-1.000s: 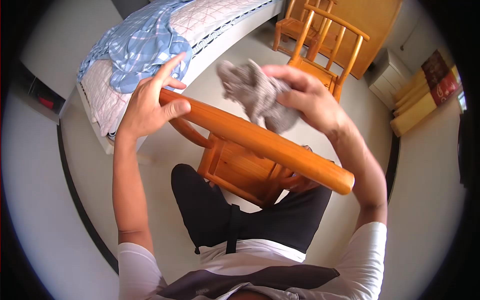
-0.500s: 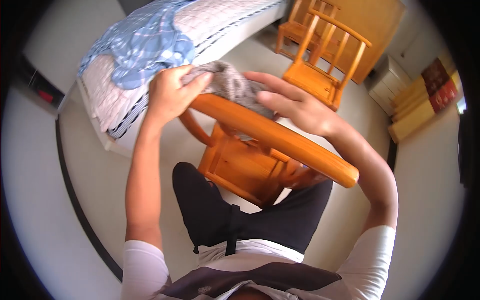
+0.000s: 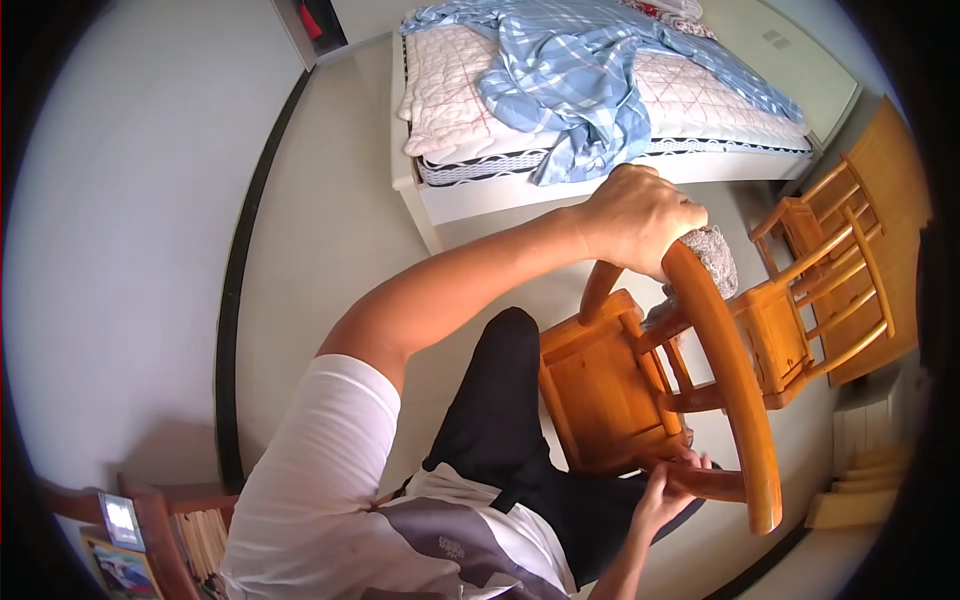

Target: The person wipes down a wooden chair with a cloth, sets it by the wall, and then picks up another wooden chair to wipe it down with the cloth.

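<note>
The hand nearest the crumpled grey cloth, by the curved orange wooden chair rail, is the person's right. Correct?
Wrong hand: the head view shows the left hand nearest the crumpled grey cloth, by the curved orange wooden chair rail.

The nearest chair [image 3: 600, 390] is orange-brown, the cloth [image 3: 714, 258] grey, the blanket [image 3: 570, 75] blue (with white checks).

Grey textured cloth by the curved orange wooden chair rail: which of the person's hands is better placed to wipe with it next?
Left, probably: the left hand is at the upper end of the rail, close beside the cloth. The right hand holds a lower wooden strut, away from it.
</note>
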Action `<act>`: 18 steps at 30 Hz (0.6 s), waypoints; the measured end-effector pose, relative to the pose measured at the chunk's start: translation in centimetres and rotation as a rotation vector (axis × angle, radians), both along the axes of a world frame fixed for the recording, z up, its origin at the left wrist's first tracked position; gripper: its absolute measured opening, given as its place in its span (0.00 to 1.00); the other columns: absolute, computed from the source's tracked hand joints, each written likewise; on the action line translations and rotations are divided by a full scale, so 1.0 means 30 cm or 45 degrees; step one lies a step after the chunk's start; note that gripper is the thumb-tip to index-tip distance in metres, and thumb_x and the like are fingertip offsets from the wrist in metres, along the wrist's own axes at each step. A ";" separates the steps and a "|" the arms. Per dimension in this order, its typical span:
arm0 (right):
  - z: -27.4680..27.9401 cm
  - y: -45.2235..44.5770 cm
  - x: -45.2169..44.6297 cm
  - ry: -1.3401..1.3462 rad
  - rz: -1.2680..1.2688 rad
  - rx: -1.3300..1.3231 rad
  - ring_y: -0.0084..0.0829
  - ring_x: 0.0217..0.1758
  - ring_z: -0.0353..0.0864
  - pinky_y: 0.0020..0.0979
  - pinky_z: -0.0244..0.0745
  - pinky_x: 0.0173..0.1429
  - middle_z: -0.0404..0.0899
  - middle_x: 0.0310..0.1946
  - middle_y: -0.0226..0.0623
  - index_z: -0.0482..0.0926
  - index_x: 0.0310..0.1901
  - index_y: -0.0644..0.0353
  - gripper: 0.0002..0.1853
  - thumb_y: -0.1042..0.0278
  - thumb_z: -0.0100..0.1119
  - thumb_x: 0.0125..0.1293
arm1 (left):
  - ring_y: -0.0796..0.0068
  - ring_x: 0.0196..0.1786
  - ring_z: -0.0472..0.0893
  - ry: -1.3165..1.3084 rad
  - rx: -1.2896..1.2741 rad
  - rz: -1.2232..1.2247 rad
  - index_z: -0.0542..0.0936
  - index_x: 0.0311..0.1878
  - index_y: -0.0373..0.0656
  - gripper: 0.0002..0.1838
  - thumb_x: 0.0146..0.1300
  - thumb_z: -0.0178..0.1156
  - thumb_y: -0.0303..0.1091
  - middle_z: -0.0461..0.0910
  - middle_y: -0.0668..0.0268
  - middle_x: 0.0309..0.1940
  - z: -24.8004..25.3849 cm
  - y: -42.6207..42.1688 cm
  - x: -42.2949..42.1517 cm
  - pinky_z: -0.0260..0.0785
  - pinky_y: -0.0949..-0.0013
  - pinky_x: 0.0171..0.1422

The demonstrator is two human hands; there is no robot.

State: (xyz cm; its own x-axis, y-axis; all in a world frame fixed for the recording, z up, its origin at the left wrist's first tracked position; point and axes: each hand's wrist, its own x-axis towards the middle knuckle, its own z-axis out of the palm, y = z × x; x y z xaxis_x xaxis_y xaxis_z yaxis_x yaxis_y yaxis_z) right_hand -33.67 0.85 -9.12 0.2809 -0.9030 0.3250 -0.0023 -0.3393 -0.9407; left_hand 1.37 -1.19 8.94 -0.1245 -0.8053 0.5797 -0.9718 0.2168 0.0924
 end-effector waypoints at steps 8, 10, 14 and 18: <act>0.036 -0.199 0.071 0.235 -0.149 -0.035 0.24 0.31 0.75 0.25 0.72 0.39 0.76 0.26 0.33 0.76 0.33 0.65 0.05 0.76 0.63 0.57 | 0.55 0.37 0.81 0.021 0.092 0.126 0.76 0.42 0.44 0.22 0.40 0.69 0.32 0.79 0.59 0.27 -0.020 0.092 0.075 0.71 0.55 0.43; 0.056 -0.262 0.109 0.232 -0.110 -0.053 0.24 0.29 0.75 0.25 0.72 0.37 0.76 0.24 0.33 0.77 0.33 0.66 0.05 0.76 0.63 0.57 | 0.55 0.37 0.81 0.054 0.074 0.233 0.76 0.43 0.43 0.23 0.40 0.69 0.33 0.80 0.58 0.28 -0.026 0.122 0.105 0.71 0.54 0.42; 0.119 -0.370 0.266 0.252 -0.026 0.000 0.24 0.31 0.77 0.27 0.73 0.39 0.77 0.25 0.33 0.77 0.35 0.66 0.09 0.71 0.65 0.55 | 0.54 0.39 0.82 0.106 0.129 0.511 0.76 0.50 0.42 0.29 0.41 0.71 0.37 0.82 0.56 0.34 -0.031 0.153 0.218 0.73 0.55 0.43; 0.153 -0.456 0.414 0.284 0.030 -0.115 0.26 0.32 0.77 0.30 0.73 0.41 0.78 0.28 0.37 0.76 0.37 0.66 0.14 0.66 0.64 0.54 | 0.54 0.40 0.83 0.149 0.166 0.740 0.74 0.58 0.42 0.37 0.41 0.72 0.43 0.83 0.53 0.36 -0.050 0.207 0.304 0.75 0.57 0.45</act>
State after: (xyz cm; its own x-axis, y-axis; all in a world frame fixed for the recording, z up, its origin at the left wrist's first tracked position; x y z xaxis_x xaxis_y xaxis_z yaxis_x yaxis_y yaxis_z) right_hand -21.24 -12.84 -4.54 0.3754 -0.8656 0.3314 -0.1980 -0.4242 -0.8836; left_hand 10.49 5.03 7.44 0.4157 -0.7874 0.4552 -0.9094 -0.3669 0.1958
